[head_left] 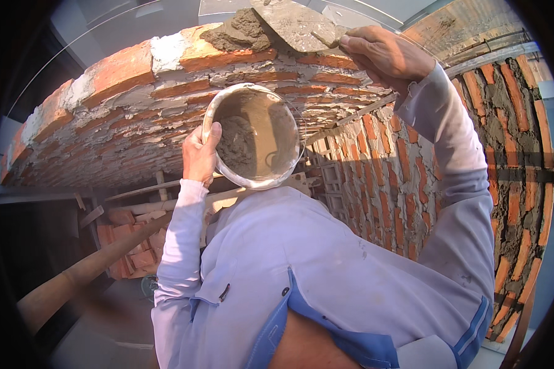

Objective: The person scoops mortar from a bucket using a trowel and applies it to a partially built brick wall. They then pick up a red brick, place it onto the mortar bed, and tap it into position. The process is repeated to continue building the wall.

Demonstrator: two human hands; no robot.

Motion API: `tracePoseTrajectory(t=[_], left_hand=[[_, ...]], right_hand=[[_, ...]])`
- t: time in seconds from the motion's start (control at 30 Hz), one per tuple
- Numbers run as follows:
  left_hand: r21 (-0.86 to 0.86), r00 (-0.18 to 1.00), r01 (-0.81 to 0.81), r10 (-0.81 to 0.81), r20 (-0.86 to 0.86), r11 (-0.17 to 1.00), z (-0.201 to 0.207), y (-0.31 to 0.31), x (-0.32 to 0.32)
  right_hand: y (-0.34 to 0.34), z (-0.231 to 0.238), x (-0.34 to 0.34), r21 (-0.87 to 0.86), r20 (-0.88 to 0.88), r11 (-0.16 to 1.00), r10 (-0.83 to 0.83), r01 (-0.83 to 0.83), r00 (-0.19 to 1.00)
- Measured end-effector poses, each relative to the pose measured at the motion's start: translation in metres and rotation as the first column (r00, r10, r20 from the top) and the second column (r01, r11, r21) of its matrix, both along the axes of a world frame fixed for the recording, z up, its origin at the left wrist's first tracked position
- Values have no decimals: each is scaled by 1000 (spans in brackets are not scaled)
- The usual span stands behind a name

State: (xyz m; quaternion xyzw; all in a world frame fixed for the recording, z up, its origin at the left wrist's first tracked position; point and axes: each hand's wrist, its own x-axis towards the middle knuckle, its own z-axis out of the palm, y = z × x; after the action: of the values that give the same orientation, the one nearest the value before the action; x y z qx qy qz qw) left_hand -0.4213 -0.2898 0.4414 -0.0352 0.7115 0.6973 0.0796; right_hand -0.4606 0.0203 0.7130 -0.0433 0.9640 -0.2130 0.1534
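My left hand (202,152) grips the rim of a round bucket (281,138), thumb over the edge. The bucket is tilted so its mouth faces me, and grey wet mortar (235,142) lies inside, mostly at its left. At the top of the brick wall (120,77), my right hand (388,56) is closed on a trowel (298,24); its handle is hidden in my fist. The mortar-smeared blade is over the wall's top course, beside a heap of mortar (243,32) lying on the bricks.
A second brick wall (511,178) rises at the right. A wooden pole (83,273) slants across the lower left, near a pile of loose bricks (132,246) below. A thin string line (74,52) runs above the wall top. A wooden board (461,27) is at the upper right.
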Motion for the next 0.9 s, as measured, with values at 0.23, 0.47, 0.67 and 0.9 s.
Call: tracePoseTrajectory(t=[0.23, 0.47, 0.67, 0.9], left_hand=[[124, 998, 48, -54, 38, 991, -18, -12, 7], [46, 996, 76, -78, 51, 996, -32, -21, 18], [-23, 987, 103, -100, 123, 994, -25, -16, 32], [69, 974, -69, 52, 222, 995, -10, 5, 67]], right_hand=[[20, 23, 13, 379, 49, 924, -67, 43, 997], [4, -58, 83, 231, -390, 972, 60, 35, 919], [-12, -168, 62, 172, -504, 983, 27, 69, 863], [93, -149, 58, 243, -492, 965, 33, 100, 870]])
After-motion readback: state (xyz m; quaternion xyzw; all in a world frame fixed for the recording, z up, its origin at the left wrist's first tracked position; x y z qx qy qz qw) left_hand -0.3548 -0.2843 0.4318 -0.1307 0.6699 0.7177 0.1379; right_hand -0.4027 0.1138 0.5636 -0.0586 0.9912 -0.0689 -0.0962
